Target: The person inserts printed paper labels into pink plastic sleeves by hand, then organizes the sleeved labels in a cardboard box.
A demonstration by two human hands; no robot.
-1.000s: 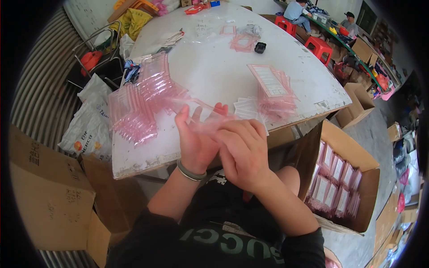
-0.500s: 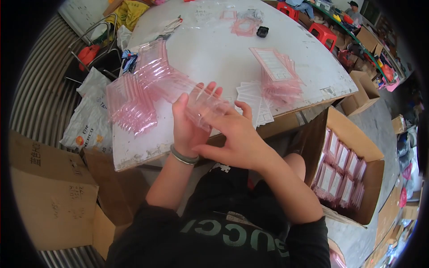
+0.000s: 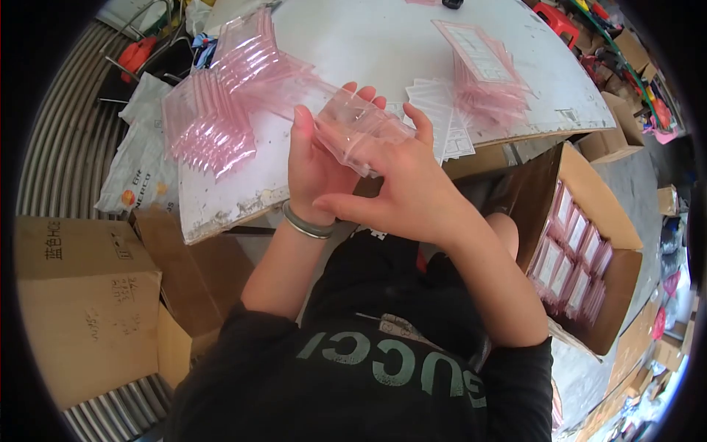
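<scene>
both hands (image 3: 368,173) pinch pink bag (image 3: 361,127) over table edge (image 3: 243,210).

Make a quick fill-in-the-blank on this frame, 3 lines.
1. Both hands, left hand and right hand, hold one clear ____ pouch.
2. The wristband sits on the ____ wrist.
3. The open box of filled pouches stands on the person's ____ side.

Missing words: pink; left; right
</scene>
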